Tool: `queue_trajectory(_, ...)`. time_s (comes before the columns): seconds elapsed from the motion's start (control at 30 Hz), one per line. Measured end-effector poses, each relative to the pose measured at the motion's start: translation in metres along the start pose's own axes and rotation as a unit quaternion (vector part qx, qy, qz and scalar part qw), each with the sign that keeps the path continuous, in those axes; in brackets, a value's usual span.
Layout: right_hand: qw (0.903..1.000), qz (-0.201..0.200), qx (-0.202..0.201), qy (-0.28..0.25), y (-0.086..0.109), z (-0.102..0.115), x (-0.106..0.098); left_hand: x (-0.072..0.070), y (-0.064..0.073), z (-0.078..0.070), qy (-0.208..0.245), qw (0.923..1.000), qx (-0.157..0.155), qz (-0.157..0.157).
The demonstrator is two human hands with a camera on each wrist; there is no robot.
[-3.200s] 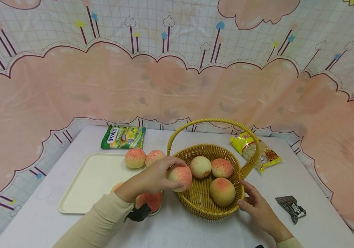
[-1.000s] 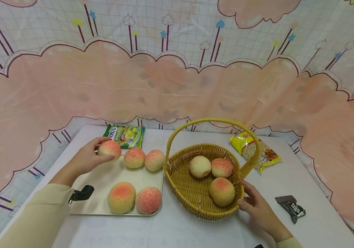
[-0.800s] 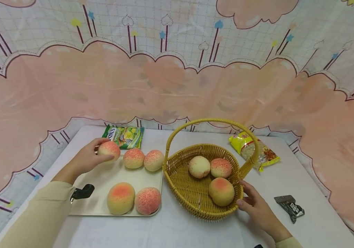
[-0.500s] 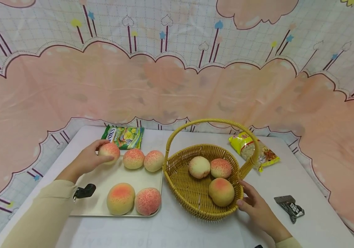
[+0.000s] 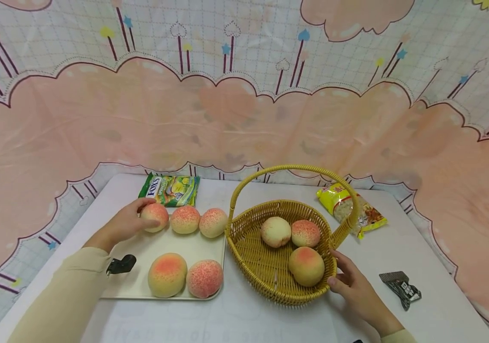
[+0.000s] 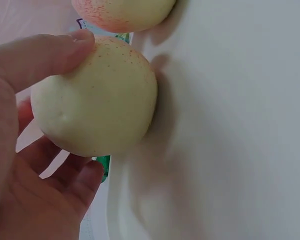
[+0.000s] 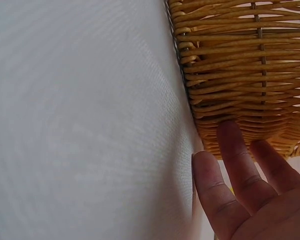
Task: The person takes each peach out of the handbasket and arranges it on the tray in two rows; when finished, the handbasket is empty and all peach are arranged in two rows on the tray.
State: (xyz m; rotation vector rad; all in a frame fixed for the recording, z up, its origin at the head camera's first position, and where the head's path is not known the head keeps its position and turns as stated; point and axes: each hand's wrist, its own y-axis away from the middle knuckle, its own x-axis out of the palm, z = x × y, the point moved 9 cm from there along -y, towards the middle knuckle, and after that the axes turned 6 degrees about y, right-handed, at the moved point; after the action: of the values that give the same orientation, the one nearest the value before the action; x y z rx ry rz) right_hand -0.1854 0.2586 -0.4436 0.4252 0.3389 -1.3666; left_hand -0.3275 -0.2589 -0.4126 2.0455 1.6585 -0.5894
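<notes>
My left hand [image 5: 126,223] holds a peach [image 5: 156,217] at the back left corner of the cream tray [image 5: 128,247]. In the left wrist view the thumb lies on the upper side of this pale peach [image 6: 100,100], with the other fingers curved around below, close over the tray. Two peaches [image 5: 185,219] stand in line to its right, and two larger ones [image 5: 167,275] sit along the tray's front edge. My right hand [image 5: 357,288] touches the right side of a wicker basket [image 5: 261,267], its fingertips [image 7: 232,132] against the woven wall. Three peaches [image 5: 306,266] lie inside the basket.
A green candy bag [image 5: 171,189] lies behind the tray. Behind the basket's tall arched handle [image 5: 295,166] is a yellow snack bag [image 5: 355,209]. A small black packet [image 5: 402,288] rests on the white table to the right. A patterned curtain [image 5: 244,119] hangs at the back.
The left hand has carried the peach from over the basket leftward to the tray's back left corner, then lowered it beside the other peaches. The right hand has stayed at the basket.
</notes>
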Motion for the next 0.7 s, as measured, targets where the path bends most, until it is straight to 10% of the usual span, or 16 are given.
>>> queue_trajectory(0.7, 1.0, -0.003, 0.001, 0.001, 0.0005, 0.0007, 0.0004, 0.0098, 0.0019, -0.0008, 0.019, 0.9998, -0.007, 0.004)
